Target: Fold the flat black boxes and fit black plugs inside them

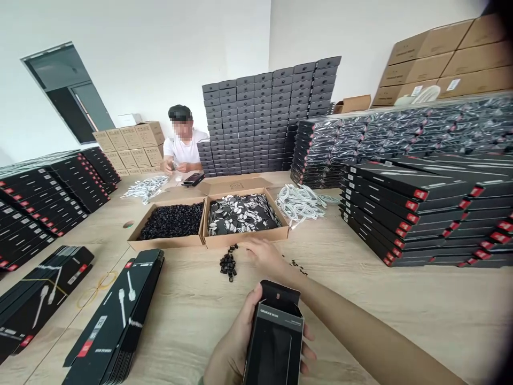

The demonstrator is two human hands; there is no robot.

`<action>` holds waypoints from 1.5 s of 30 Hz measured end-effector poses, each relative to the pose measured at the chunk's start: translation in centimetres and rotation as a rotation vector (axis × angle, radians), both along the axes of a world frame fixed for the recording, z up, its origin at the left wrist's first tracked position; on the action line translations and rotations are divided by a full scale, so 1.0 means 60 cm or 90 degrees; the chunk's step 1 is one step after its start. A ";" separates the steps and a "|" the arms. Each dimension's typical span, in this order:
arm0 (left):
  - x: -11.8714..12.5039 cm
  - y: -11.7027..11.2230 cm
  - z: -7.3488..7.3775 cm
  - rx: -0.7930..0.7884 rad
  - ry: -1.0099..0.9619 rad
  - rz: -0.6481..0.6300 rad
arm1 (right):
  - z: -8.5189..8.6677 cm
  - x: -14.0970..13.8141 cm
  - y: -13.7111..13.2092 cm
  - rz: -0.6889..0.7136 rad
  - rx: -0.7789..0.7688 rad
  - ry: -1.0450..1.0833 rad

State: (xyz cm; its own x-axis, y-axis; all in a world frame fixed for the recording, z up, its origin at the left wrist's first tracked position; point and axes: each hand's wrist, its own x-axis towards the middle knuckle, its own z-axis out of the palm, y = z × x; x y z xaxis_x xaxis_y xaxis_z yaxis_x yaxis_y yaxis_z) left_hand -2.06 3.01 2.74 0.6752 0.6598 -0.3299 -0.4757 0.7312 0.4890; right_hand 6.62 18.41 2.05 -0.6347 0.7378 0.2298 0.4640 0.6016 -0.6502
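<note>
My left hand (234,337) is closed around a black cable box (274,342) with a dark window and grey band. The box's top end is open and its flap stands up. My right hand (264,255) reaches across the table, palm down, just in front of a carton (248,235) of black-and-white tags (242,211). Its fingers point left and look apart, with nothing visible in them. Beside the fingertips lies a small heap of black clips (228,264). Several smaller black bits (296,263) are partly behind my right wrist.
A carton of black pieces (172,220) stands left of the tags. White cables (300,203) lie to the right. Flat black boxes (116,315) are at left front; boxed stacks (404,208) line the right. A co-worker (184,144) sits opposite, hands near cables.
</note>
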 end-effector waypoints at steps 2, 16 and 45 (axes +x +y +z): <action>-0.002 0.000 0.006 0.002 -0.009 0.016 | -0.010 -0.034 0.024 0.026 0.036 -0.030; -0.020 0.010 0.000 0.045 -0.208 0.195 | 0.036 0.100 -0.052 -0.133 -0.141 0.185; -0.023 -0.008 0.023 0.097 0.075 0.252 | 0.136 0.097 -0.174 -0.061 -0.519 0.361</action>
State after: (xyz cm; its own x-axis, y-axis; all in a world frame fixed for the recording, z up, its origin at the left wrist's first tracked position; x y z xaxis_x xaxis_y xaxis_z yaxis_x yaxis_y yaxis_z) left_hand -3.46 2.51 4.09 0.3235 0.9072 -0.2691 -0.6394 0.4192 0.6445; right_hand 12.44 7.97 10.23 -0.5177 0.8471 -0.1197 -0.0192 -0.1514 -0.9883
